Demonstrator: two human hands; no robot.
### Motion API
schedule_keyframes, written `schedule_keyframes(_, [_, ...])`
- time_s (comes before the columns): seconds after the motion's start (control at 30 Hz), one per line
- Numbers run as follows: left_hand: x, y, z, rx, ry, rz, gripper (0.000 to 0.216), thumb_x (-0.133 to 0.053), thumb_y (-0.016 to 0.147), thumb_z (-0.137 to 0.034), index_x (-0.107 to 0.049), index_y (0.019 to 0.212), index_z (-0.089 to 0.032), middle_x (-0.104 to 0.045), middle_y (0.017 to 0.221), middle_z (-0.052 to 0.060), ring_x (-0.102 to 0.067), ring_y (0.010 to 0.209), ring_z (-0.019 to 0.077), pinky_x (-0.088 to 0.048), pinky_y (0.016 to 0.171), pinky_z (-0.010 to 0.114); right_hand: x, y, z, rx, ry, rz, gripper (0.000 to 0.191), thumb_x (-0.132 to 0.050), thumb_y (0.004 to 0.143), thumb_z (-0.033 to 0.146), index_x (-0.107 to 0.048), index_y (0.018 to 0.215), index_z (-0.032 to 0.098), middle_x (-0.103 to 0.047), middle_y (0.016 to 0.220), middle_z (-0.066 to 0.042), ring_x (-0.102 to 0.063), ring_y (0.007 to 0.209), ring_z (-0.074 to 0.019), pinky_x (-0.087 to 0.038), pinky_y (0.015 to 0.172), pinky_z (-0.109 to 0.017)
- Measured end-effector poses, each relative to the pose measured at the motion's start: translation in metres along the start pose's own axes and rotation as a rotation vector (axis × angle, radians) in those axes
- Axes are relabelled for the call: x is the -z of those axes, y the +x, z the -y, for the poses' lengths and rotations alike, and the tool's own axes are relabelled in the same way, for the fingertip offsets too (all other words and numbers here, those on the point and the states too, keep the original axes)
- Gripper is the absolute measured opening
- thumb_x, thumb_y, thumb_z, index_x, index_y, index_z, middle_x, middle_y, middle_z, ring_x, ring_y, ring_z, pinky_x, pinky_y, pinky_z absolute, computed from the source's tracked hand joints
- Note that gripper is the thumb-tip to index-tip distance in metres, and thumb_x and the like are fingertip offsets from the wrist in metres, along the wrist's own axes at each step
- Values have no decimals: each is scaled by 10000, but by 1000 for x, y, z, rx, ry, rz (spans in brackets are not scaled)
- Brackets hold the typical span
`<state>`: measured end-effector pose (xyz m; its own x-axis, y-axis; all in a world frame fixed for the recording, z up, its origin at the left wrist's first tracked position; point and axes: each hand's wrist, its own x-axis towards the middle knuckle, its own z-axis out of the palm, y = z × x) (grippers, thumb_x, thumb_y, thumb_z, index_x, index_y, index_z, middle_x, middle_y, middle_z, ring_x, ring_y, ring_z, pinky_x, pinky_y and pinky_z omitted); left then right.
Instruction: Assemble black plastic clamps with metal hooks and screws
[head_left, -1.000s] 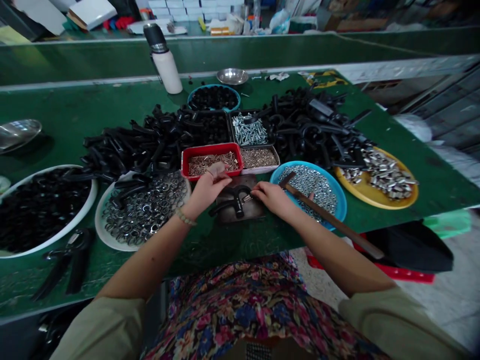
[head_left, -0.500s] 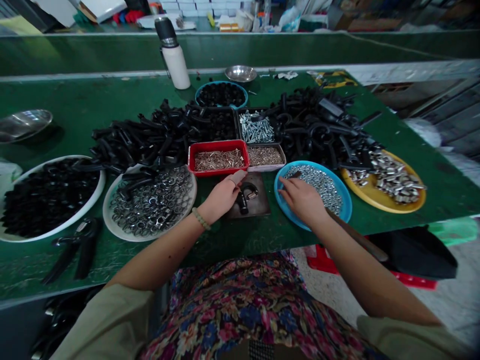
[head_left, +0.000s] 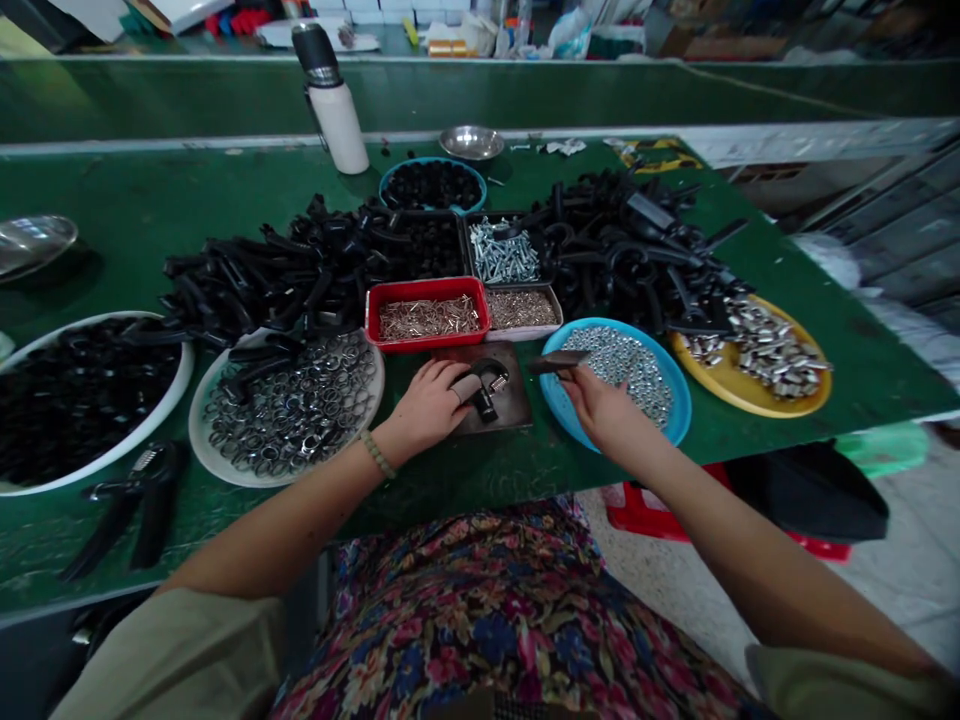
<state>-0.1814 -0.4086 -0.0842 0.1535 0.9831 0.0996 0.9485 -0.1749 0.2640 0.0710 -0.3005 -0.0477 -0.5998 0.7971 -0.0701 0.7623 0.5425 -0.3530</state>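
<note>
A black hook-shaped handle part (head_left: 487,402) with a small metal spring lies on a flat metal plate (head_left: 514,412) in front of me. My left hand (head_left: 429,408) is closed on its left side, and the fingertips are partly hidden there. My right hand (head_left: 604,408) grips a hammer (head_left: 559,361), whose dark metal head points left over the rim of a blue tray of small metal nuts (head_left: 637,370). My hand and forearm hide the hammer's handle.
Behind the plate stand a red tray of copper-coloured pins (head_left: 427,318) and a box of small fasteners (head_left: 521,308). Piles of black handles (head_left: 247,280) flank them. A dish of metal rings (head_left: 292,420) is left, a yellow dish of metal cylinders (head_left: 780,355) right. A flask (head_left: 339,125) stands behind.
My left hand has come down from the red tray's edge onto the black handle part. The hammer in my right hand has swung, its head now left of the fingers.
</note>
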Motion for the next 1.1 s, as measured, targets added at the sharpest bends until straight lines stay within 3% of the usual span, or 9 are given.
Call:
schedule_keyframes(0.13, [1,-5,-5,-24,78,9,434,-517,903,-250,-528,1336,-222,-502,1370,104,-394,1287,286,-271,1137,459,5,5,24,61,126,-8,338,-334,984,375,-563,1163,204,-708,1056,-139,-668,892,-292,-493,801,-435])
schedule_keyframes(0.4, [-8,-9,-13,31,164,42,451,-378,964,-215,-430,1412,-200,-578,1194,103,-470,1088,267,-392,908,415,-2,8,39,74,100,23,373,-286,994,313,-551,1210,163,-727,1005,-124,-689,903,-258,-510,773,-358])
schedule_keyframes(0.5, [-14,-10,-12,21,151,66,470,-347,971,-198,-379,1439,-171,-563,1197,106,-483,1046,248,-398,889,386,-7,10,24,15,11,85,369,-292,997,320,-544,1224,174,-721,1048,-122,-690,904,-265,-499,770,-360])
schedule_keyframes(0.67, [-18,-12,-12,10,136,79,499,-313,967,-164,-326,1466,-147,-540,1200,118,-483,1021,245,-416,873,367,-9,11,-37,-215,-255,-76,424,-288,1000,390,-482,1317,185,-662,1154,-158,-678,845,-287,-491,706,-393])
schedule_keyframes(0.73, [-19,-13,-12,15,135,69,500,-312,965,-163,-326,1464,-142,-536,1200,124,-482,1026,248,-421,881,370,-11,12,-55,-228,-397,-118,435,-311,993,374,-495,1319,153,-650,1123,-183,-660,844,-301,-484,702,-412])
schedule_keyframes(0.8, [-22,-13,-13,18,128,66,498,-306,962,-154,-335,1458,-136,-531,1210,131,-481,1040,252,-426,896,377,-17,12,-57,-134,-481,-201,414,-349,985,339,-539,1290,133,-634,1124,-194,-621,959,-332,-470,777,-451])
schedule_keyframes(0.9, [-22,-11,-12,23,92,69,499,-304,955,-140,-351,1452,-133,-531,1220,141,-485,1077,259,-427,941,404,-31,16,-31,204,-389,-286,379,-437,970,329,-570,1277,151,-606,1203,-173,-539,1119,-316,-423,921,-454])
schedule_keyframes(1.0, [-11,-9,-11,53,-42,56,477,-336,949,-153,-409,1421,-142,-539,1227,147,-501,1111,259,-411,1002,432,-40,30,2,510,-197,-149,331,-521,940,278,-597,1238,153,-628,1179,-145,-548,1091,-265,-441,914,-396])
schedule_keyframes(1.1, [12,-4,-14,90,-385,32,403,-419,929,-193,-529,1315,-156,-570,1225,133,-532,1133,242,-416,1022,404,-27,57,13,601,8,-36,242,-568,912,224,-648,1128,152,-656,1090,-127,-574,1033,-241,-461,878,-379])
